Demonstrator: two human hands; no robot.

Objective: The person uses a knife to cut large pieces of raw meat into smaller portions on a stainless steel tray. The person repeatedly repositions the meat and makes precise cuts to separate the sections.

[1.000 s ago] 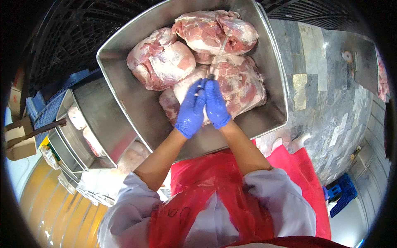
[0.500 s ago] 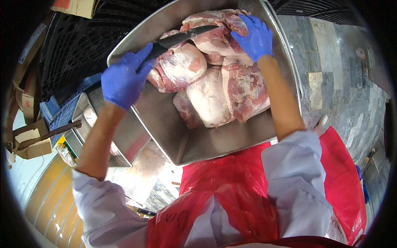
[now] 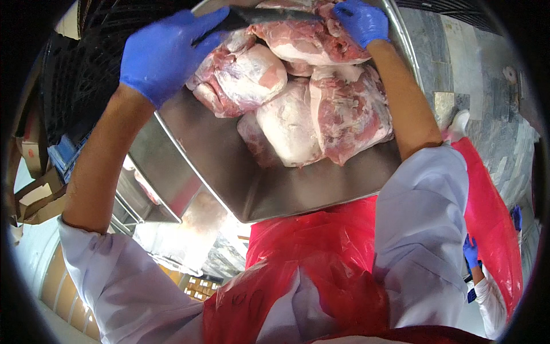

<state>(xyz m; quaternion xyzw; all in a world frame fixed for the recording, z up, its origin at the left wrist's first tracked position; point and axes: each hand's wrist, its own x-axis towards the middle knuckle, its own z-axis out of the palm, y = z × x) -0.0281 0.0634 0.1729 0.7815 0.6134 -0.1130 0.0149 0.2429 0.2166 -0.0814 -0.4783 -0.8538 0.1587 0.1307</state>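
Note:
Large cuts of raw, pale-skinned meat (image 3: 289,129) are piled in a deep steel tub (image 3: 212,155) in front of me. My left hand (image 3: 166,54), in a blue glove, grips a knife (image 3: 275,15) at the tub's far left. Its dark blade points right, across the top of the far cut of meat (image 3: 309,43). My right hand (image 3: 362,23), also gloved in blue, grasps that cut's far right end, its fingertips partly hidden against the meat. Another cut (image 3: 240,80) lies just below the knife, nearest my left hand.
A second steel container (image 3: 152,178) with some meat stands left of the tub. Black plastic crates (image 3: 86,86) and an open cardboard box (image 3: 40,195) are at the left. Lower right, a co-worker's blue-gloved hand (image 3: 470,251) shows beside a red apron (image 3: 492,223). Grey tiles (image 3: 475,63) cover the floor.
Both hands and the meat now appear higher in the picture, and my left hand looks larger. The knife has moved up and lies flatter. A co-worker's gloved hand has come into view at the right.

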